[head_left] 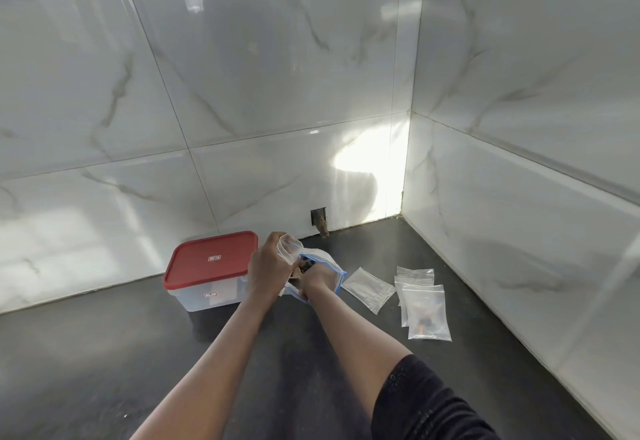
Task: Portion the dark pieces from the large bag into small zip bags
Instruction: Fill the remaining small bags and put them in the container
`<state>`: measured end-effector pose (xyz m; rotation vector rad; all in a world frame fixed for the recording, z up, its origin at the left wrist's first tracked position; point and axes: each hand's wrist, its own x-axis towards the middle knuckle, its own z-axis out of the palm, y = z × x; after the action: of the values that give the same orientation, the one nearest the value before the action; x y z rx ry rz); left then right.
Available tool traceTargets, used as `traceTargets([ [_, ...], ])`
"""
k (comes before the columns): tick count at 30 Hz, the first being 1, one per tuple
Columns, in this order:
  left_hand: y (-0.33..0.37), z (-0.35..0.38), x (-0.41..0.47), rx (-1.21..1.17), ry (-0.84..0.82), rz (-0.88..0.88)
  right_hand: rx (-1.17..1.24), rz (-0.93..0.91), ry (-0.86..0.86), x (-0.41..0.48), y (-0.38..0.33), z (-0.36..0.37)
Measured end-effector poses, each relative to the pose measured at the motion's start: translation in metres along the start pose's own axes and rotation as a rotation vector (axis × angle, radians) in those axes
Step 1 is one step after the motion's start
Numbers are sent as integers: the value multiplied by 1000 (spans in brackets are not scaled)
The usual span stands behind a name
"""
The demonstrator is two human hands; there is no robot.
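My left hand (266, 269) grips a small zip bag (289, 247) by its open mouth, just above the large bag (330, 261) lying on the counter (346, 387). My right hand (320, 278) reaches into that bag among the dark pieces (306, 264), fingers hidden, so I cannot tell whether it holds any. Both bags are limp, slippery film, best pinched at the stiffer zip rim.

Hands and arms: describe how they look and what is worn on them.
The left hand and right hand are bare, with no gloves, rings or watch showing. The left forearm is uncovered down to the frame edge. A black fabric sleeve covers the right upper arm, ending near the elbow.
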<state>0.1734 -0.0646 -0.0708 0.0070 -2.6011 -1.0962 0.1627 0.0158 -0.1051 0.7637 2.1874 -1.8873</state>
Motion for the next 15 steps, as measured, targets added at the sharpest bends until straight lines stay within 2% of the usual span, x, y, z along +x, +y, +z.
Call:
traceTargets([
  [3, -2, 1, 0, 2, 6, -9, -83, -23, -66, -1, -2, -2],
  [5, 0, 2, 0, 8, 8, -13, -57, 8, -23, -1, -2, -3],
  [8, 3, 3, -2, 18, 4, -1, -113, -57, 92, -8, -3, -12],
  [15, 6, 4, -2, 12, 11, -27, -60, -109, 132, -20, -4, -14],
])
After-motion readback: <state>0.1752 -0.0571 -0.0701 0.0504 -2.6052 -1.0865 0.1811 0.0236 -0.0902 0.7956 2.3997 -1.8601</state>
